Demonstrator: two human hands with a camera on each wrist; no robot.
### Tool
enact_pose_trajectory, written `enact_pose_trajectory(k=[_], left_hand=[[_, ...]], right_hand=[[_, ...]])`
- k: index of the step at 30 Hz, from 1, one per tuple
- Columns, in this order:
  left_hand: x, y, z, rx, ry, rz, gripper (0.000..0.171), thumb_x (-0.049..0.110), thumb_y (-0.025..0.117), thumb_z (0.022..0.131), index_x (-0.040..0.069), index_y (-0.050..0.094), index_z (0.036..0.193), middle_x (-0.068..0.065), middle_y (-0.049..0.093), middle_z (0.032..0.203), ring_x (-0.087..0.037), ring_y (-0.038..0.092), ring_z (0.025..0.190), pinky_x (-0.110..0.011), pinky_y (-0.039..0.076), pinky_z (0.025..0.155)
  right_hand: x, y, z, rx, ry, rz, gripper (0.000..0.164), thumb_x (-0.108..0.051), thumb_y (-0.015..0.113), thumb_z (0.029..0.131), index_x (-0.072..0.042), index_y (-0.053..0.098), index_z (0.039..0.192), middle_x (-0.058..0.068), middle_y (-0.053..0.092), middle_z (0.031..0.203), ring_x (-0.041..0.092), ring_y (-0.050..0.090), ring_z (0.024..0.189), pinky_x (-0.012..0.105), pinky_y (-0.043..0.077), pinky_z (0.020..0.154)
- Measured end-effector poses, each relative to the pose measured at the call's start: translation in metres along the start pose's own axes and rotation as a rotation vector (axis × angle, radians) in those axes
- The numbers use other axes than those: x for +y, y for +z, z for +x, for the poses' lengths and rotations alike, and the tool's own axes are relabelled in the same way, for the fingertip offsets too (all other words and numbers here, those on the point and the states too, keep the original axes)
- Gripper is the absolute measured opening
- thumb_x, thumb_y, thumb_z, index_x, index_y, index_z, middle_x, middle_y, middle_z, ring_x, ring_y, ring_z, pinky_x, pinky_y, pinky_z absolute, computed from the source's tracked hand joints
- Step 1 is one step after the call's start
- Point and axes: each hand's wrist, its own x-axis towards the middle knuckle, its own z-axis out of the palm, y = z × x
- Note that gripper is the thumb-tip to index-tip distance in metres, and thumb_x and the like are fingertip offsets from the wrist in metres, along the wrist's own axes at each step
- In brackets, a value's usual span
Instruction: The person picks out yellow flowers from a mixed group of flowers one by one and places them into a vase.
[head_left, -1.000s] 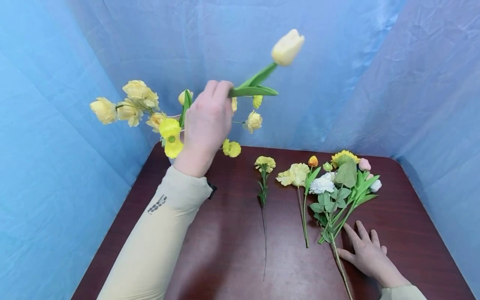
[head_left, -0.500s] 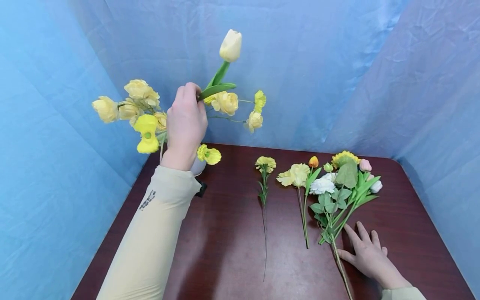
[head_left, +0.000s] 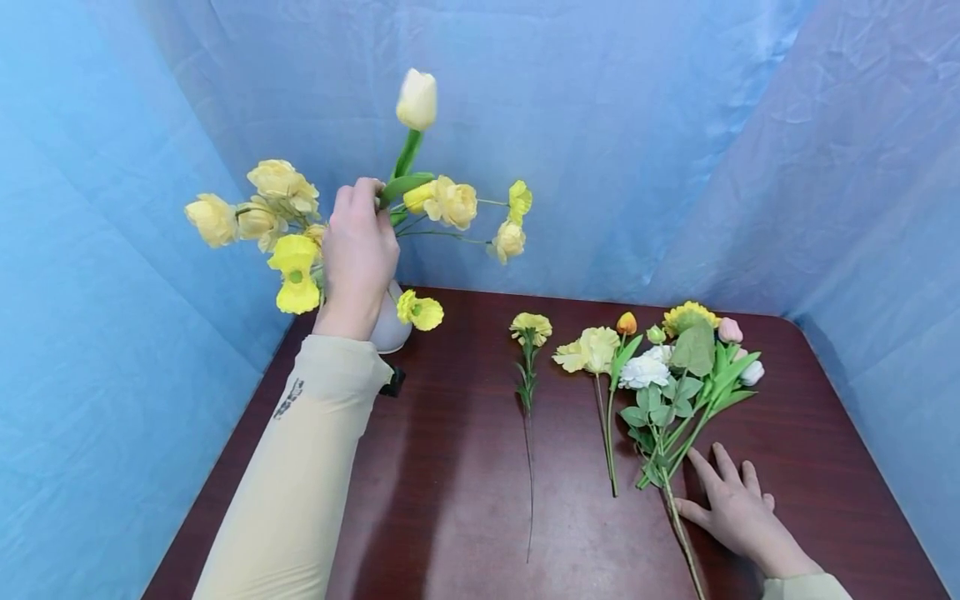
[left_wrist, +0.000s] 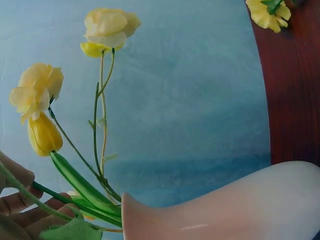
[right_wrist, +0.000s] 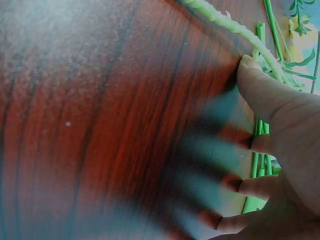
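Note:
My left hand [head_left: 362, 242] pinches a cream-white tulip [head_left: 417, 100] just below its leaves, bloom upright, above a pale vase [head_left: 392, 323]. In the left wrist view the fingers [left_wrist: 20, 210] hold a green stem that runs toward the mouth of the pinkish-white vase [left_wrist: 210, 210]; leaves hide how deep it reaches. Pale yellow blooms [head_left: 453, 202], a yellow tulip [left_wrist: 44, 135] and bright yellow poppy-like flowers [head_left: 296, 273] fan out of the vase. My right hand [head_left: 738, 508] rests on the table with fingers spread, its thumb beside a thick stem [right_wrist: 230, 22].
A yellow carnation-like flower [head_left: 531, 329] lies mid-table. Right of it lie a pale yellow flower [head_left: 598, 348], an orange tulip [head_left: 626, 323] and a pile with a white flower [head_left: 645, 369], a sunflower [head_left: 686, 315] and pink and white tulips. Blue curtains [head_left: 600, 167] stand behind the table.
My left hand has moved left and slightly down with the white tulip, which has swung from leaning right to nearly upright over the vase. My right hand has stayed put.

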Motion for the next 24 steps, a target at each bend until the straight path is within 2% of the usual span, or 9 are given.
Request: enact_pose_trajectory(k=[7, 11, 17, 20, 24], left_hand=[[0.004, -0.007, 0.006, 0.161, -0.016, -0.033, 0.018, 0.010, 0.050, 0.100, 0.004, 0.057, 0.115, -0.018, 0.058, 0.099, -0.034, 0.062, 0.088, -0.047, 0.053, 0.076], [0.003, -0.013, 0.011, 0.217, -0.036, -0.043, 0.019, 0.009, 0.047, 0.100, 0.004, 0.056, 0.116, -0.018, 0.057, 0.101, -0.033, 0.060, 0.093, -0.046, 0.052, 0.080], [-0.005, -0.017, 0.013, 0.196, -0.138, 0.017, 0.019, 0.011, 0.046, 0.101, 0.004, 0.054, 0.116, -0.016, 0.057, 0.105, -0.032, 0.060, 0.099, -0.044, 0.051, 0.086], [-0.009, -0.017, 0.013, 0.155, -0.185, 0.037, 0.020, 0.012, 0.045, 0.101, 0.004, 0.053, 0.117, -0.017, 0.057, 0.109, -0.033, 0.060, 0.102, -0.045, 0.050, 0.089], [-0.009, -0.013, 0.011, 0.075, -0.289, 0.062, 0.025, 0.013, 0.044, 0.101, 0.005, 0.049, 0.124, -0.016, 0.055, 0.118, -0.033, 0.056, 0.109, -0.046, 0.047, 0.094]], right_hand=[[0.008, -0.001, 0.011, -0.004, -0.031, 0.006, 0.085, -0.055, 0.067, 0.083, -0.003, 0.034, 0.142, 0.039, 0.022, 0.141, 0.072, 0.018, 0.117, 0.087, 0.026, 0.073], [0.009, -0.001, 0.014, 0.003, -0.045, 0.008, 0.085, -0.054, 0.068, 0.083, -0.004, 0.034, 0.142, 0.039, 0.022, 0.141, 0.072, 0.019, 0.117, 0.087, 0.026, 0.073], [0.009, -0.002, 0.015, 0.005, -0.047, 0.006, 0.085, -0.055, 0.067, 0.083, -0.004, 0.034, 0.142, 0.039, 0.022, 0.141, 0.072, 0.019, 0.117, 0.087, 0.026, 0.073], [0.009, -0.002, 0.015, 0.009, -0.049, 0.006, 0.085, -0.054, 0.068, 0.083, -0.004, 0.034, 0.142, 0.039, 0.022, 0.141, 0.072, 0.019, 0.117, 0.087, 0.026, 0.073], [0.020, -0.015, 0.032, -0.006, -0.082, -0.013, 0.084, -0.053, 0.068, 0.083, -0.004, 0.034, 0.142, 0.039, 0.023, 0.140, 0.072, 0.019, 0.116, 0.087, 0.026, 0.073]])
